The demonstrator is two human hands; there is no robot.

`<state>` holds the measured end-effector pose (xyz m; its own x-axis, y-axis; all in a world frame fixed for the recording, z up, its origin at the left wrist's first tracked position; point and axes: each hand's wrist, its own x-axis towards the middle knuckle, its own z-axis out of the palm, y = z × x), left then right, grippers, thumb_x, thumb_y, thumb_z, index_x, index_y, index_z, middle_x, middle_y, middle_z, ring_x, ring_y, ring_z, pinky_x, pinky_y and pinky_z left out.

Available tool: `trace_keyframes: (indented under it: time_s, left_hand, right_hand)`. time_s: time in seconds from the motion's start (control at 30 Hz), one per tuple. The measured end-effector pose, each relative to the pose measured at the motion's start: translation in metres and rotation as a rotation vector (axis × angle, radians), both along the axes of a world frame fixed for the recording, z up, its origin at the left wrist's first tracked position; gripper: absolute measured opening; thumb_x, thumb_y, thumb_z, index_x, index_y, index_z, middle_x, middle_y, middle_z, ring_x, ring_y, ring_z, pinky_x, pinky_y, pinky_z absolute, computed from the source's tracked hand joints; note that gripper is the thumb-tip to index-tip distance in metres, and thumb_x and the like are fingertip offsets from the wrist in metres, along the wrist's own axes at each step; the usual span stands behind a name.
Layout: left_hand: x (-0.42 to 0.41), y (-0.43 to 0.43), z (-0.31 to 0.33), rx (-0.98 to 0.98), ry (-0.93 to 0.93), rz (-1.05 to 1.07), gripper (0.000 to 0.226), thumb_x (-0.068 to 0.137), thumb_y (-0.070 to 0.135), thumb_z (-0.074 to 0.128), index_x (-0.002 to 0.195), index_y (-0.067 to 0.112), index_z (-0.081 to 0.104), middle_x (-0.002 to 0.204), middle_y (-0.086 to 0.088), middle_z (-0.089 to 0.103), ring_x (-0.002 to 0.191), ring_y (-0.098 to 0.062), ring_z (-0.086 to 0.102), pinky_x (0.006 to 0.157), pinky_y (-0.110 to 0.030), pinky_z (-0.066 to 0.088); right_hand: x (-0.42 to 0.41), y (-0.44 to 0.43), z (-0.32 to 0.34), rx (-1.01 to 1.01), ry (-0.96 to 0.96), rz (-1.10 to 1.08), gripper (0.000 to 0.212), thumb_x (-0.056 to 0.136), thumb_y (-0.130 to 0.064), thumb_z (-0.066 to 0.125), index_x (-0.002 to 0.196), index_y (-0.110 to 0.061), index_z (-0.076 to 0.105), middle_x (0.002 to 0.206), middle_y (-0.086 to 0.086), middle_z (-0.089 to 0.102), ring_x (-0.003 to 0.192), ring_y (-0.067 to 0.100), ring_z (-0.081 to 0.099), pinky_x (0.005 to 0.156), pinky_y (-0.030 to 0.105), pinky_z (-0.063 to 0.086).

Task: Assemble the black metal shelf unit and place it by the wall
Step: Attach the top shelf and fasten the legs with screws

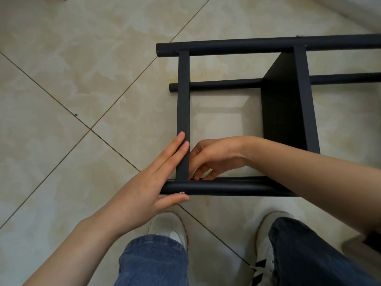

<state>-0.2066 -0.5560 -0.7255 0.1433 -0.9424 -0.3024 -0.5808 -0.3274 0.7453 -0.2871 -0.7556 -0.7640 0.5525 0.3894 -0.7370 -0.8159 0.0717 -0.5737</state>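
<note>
Flat black metal crossbar (183, 96) runs away from the near round black metal tube (226, 187) — left hand (148, 182) flat against it, right hand (214, 157) curled at that joint, contents unclear.

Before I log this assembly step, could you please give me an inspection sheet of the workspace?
Surface: beige tiled floor, dark grout lines.
Job's things: black shelf unit lying on its side; screw in the near tube.
Clutter: small dark speck on the floor.
Grippers: left hand flat against the end shelf; right hand curled at its joint with the near tube, contents hidden.
Cables: nothing seen.
Surroundings: white wall base at top right.
</note>
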Motion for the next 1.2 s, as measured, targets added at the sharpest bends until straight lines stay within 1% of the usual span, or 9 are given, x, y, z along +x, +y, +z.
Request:
trace_keyframes:
  time_s: [0.07,0.23,0.33,0.47,0.63,0.83,1.03,1.13,1.2]
  left_hand:
    - [0.0,0.0,0.0,0.0,0.002,-0.001,0.089,0.08,0.061,0.052,0.151,0.048,0.0,0.157,0.04,-0.017,0.141,0.025,0.001,0.102,0.007,0.015]
    - [0.001,0.001,-0.002,-0.018,-0.009,-0.004,0.088,0.082,0.062,0.05,0.152,0.048,0.0,0.159,0.038,-0.016,0.142,0.023,0.002,0.104,0.006,0.016]
    - [0.002,0.003,-0.009,-0.052,-0.083,-0.024,0.09,0.086,0.063,0.054,0.155,0.047,-0.002,0.163,0.031,-0.014,0.151,0.008,-0.001,0.119,-0.011,0.01]
    - [0.002,0.005,-0.016,-0.083,-0.189,-0.032,0.09,0.088,0.062,0.049,0.156,0.047,-0.009,0.165,0.025,-0.013,0.154,-0.003,-0.008,0.122,-0.03,0.006]
    - [0.002,0.007,-0.019,-0.106,-0.187,-0.014,0.087,0.09,0.059,0.05,0.159,0.042,0.0,0.167,0.022,-0.008,0.154,-0.004,-0.005,0.12,-0.012,0.001]
    - [0.0,0.006,-0.01,-0.102,0.004,0.105,0.085,0.085,0.048,0.068,0.156,0.038,0.022,0.166,0.024,0.006,0.154,-0.002,0.01,0.122,-0.019,0.015]
    - [-0.025,0.017,-0.018,-0.117,0.36,0.547,0.102,0.073,0.02,0.088,0.151,0.047,0.029,0.155,0.028,0.038,0.143,0.003,0.037,0.113,-0.018,0.037]
    - [-0.043,0.018,-0.029,-0.146,0.554,0.769,0.101,0.067,0.011,0.089,0.145,0.045,0.036,0.144,0.016,0.057,0.134,-0.007,0.053,0.102,-0.021,0.048]
    - [-0.051,0.018,-0.037,-0.143,0.652,0.85,0.095,0.067,0.018,0.092,0.144,0.039,0.041,0.144,0.007,0.058,0.131,-0.011,0.056,0.099,-0.02,0.05]
  right_hand:
    - [-0.001,0.0,-0.001,0.005,-0.001,-0.003,0.026,0.095,-0.009,0.059,0.115,0.007,0.065,0.101,0.012,0.065,0.094,0.024,0.057,0.091,0.036,0.045]
    - [0.0,0.005,0.001,-0.018,-0.002,0.022,0.015,0.094,-0.012,0.061,0.087,-0.009,0.073,0.082,0.004,0.067,0.079,0.017,0.06,0.087,0.035,0.045]
    - [0.002,0.003,0.005,-0.049,-0.012,0.044,0.012,0.094,-0.014,0.062,0.09,-0.008,0.073,0.084,0.005,0.067,0.082,0.018,0.057,0.088,0.035,0.045]
    - [0.001,0.001,0.007,0.016,0.0,0.035,0.014,0.095,-0.01,0.059,0.103,-0.005,0.071,0.098,0.01,0.066,0.086,0.018,0.06,0.087,0.033,0.048]
    - [0.0,0.003,0.004,0.016,0.014,0.025,0.015,0.095,-0.012,0.06,0.09,-0.011,0.074,0.086,0.004,0.068,0.079,0.016,0.059,0.085,0.034,0.047]
    - [-0.003,0.006,0.009,-0.04,-0.042,0.017,0.026,0.095,-0.016,0.061,0.075,-0.019,0.077,0.084,0.004,0.071,0.081,0.016,0.061,0.082,0.031,0.049]
    - [-0.024,-0.011,0.025,-0.097,-0.105,0.009,0.023,0.098,-0.031,0.058,0.108,-0.016,0.073,0.106,0.003,0.075,0.102,0.022,0.069,0.096,0.036,0.053]
    - [-0.038,-0.022,0.038,-0.125,-0.141,0.028,0.025,0.096,-0.031,0.058,0.113,-0.02,0.072,0.109,-0.002,0.074,0.105,0.017,0.069,0.098,0.035,0.053]
    - [-0.047,-0.023,0.045,-0.175,-0.176,0.036,0.022,0.095,-0.029,0.059,0.111,-0.021,0.073,0.108,-0.004,0.074,0.103,0.013,0.069,0.096,0.031,0.052]
